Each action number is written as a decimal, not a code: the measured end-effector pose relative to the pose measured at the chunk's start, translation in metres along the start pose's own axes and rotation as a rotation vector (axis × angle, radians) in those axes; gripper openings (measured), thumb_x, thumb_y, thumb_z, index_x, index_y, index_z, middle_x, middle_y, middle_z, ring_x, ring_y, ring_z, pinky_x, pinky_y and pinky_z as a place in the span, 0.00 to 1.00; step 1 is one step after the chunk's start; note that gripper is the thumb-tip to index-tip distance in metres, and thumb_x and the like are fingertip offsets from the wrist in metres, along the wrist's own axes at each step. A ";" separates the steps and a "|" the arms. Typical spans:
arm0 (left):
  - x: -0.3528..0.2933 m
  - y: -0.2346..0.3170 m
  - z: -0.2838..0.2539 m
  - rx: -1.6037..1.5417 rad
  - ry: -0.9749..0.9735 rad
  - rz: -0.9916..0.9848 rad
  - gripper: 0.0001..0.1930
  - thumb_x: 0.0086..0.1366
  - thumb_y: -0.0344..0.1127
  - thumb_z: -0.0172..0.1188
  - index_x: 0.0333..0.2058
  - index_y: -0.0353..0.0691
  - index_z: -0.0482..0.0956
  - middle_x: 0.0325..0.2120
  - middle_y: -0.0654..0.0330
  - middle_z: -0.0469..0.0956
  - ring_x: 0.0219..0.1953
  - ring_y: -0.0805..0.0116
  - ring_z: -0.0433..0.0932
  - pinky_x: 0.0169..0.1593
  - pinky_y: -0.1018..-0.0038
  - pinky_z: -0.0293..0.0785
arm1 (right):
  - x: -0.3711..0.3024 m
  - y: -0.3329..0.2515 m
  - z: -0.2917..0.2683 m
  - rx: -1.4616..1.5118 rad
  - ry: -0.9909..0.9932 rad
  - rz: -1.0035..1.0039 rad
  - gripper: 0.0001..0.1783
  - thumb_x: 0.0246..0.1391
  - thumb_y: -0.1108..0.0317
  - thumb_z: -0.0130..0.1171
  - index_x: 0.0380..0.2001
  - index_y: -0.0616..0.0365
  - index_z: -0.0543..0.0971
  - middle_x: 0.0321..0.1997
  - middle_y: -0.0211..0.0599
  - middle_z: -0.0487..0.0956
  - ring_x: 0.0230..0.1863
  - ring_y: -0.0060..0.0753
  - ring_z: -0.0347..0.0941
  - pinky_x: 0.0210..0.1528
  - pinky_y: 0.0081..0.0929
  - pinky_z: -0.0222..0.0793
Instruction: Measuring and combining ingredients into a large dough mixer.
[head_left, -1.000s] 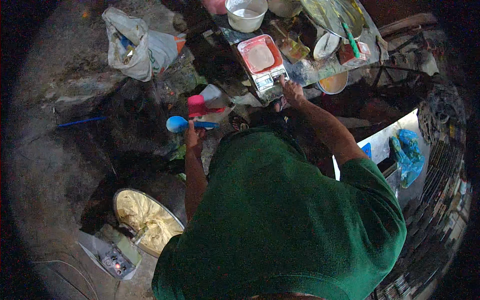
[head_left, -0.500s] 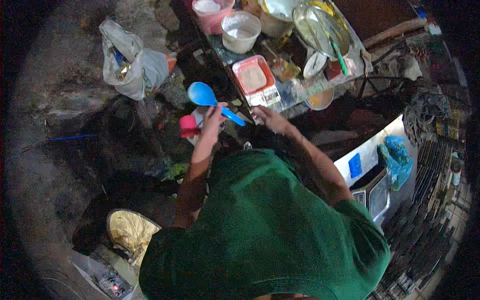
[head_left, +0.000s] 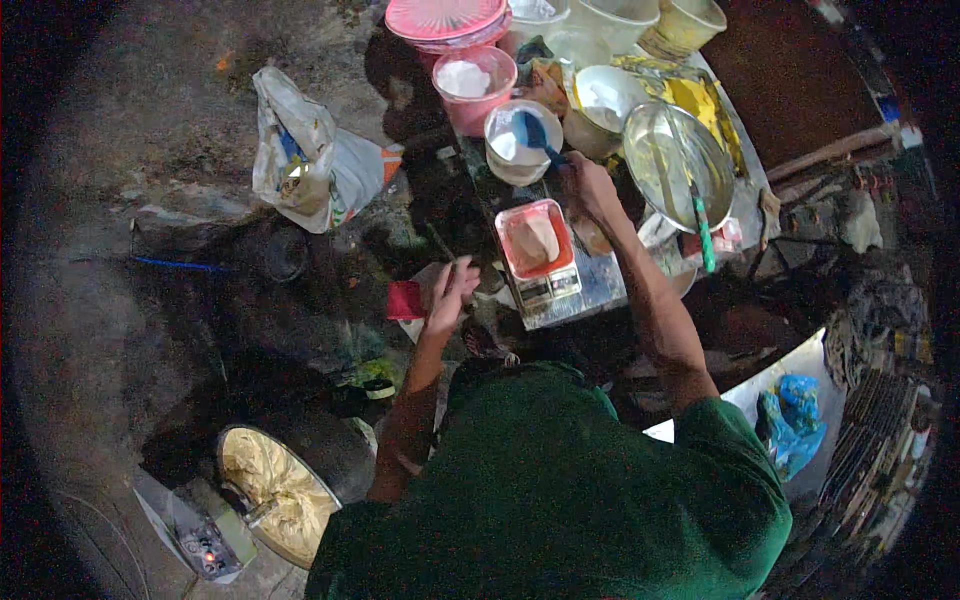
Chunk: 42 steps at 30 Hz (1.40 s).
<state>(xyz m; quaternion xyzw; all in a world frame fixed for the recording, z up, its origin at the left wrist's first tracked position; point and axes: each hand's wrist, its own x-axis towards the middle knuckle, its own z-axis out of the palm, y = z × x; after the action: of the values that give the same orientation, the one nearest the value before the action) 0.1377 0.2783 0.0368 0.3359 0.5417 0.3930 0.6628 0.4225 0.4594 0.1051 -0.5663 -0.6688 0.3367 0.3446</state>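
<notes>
My right hand is closed around the handle of a large blue spoon. The spoon's bowl is over the mouth of a whitish bucket with white powder inside; whether it touches the powder I cannot tell. Nearer me, a square red container with pale powder heaped in it sits on a small scale at the table's left edge. My left hand holds nothing, its fingers apart. It hovers left of the scale, beside a pinkish-red cup.
Pink tub and other buckets crowd the far side of the table. A wide metal bowl with a green-handled tool stands to the right. A white sack lies on the floor at left; a round pan of yellowish dough-like stuff is lower left.
The blue spoon has passed from my left hand to my right, which has reached away to the whitish bucket. My left hand has let go and opened. The whole view has shifted.
</notes>
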 end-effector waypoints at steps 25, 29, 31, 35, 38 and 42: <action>-0.200 -0.306 -0.065 -0.964 0.082 0.102 0.21 0.63 0.44 0.55 0.52 0.40 0.67 0.50 0.52 0.71 0.44 0.55 0.75 0.33 0.65 0.74 | 0.088 0.037 0.067 0.156 -0.370 0.202 0.15 0.55 0.63 0.57 0.30 0.68 0.79 0.23 0.32 0.77 0.24 0.24 0.68 0.29 0.29 0.64; -0.147 -0.300 -0.067 -0.419 0.319 -0.068 0.21 0.63 0.39 0.57 0.53 0.40 0.67 0.50 0.52 0.71 0.44 0.58 0.75 0.35 0.68 0.73 | 0.059 0.070 0.059 0.356 -0.178 0.206 0.15 0.58 0.61 0.55 0.31 0.65 0.79 0.23 0.28 0.76 0.24 0.19 0.66 0.28 0.23 0.63; -0.138 -0.297 -0.069 -0.038 0.498 -0.168 0.22 0.62 0.35 0.58 0.54 0.40 0.66 0.50 0.52 0.71 0.44 0.60 0.75 0.37 0.69 0.73 | 0.040 0.058 0.051 0.372 -0.109 0.183 0.14 0.59 0.61 0.54 0.32 0.64 0.79 0.22 0.28 0.75 0.23 0.19 0.66 0.27 0.22 0.63; -0.156 -0.315 -0.096 -0.216 0.626 -0.029 0.22 0.61 0.34 0.58 0.53 0.39 0.67 0.48 0.55 0.72 0.42 0.64 0.75 0.39 0.70 0.72 | -0.011 0.020 0.030 0.455 -0.135 0.177 0.13 0.60 0.60 0.54 0.33 0.60 0.77 0.19 0.25 0.72 0.20 0.17 0.66 0.23 0.19 0.63; -0.172 -0.285 -0.102 -0.184 0.564 -0.342 0.18 0.65 0.39 0.51 0.51 0.39 0.71 0.36 0.59 0.77 0.33 0.67 0.76 0.36 0.67 0.72 | -0.071 -0.009 0.013 0.429 -0.109 0.127 0.14 0.60 0.59 0.54 0.33 0.59 0.78 0.23 0.25 0.76 0.23 0.14 0.65 0.26 0.19 0.62; -0.183 -0.289 -0.126 -0.238 0.471 -0.341 0.20 0.67 0.44 0.49 0.53 0.40 0.70 0.35 0.59 0.77 0.32 0.65 0.75 0.33 0.65 0.72 | -0.143 0.011 -0.009 0.109 -0.151 0.282 0.13 0.59 0.61 0.54 0.34 0.60 0.78 0.25 0.30 0.77 0.27 0.20 0.68 0.31 0.21 0.64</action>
<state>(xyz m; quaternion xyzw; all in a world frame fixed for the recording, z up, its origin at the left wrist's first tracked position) 0.0403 -0.0156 -0.1551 0.0599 0.6789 0.4038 0.6103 0.4535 0.3202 0.0897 -0.6080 -0.5874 0.4591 0.2730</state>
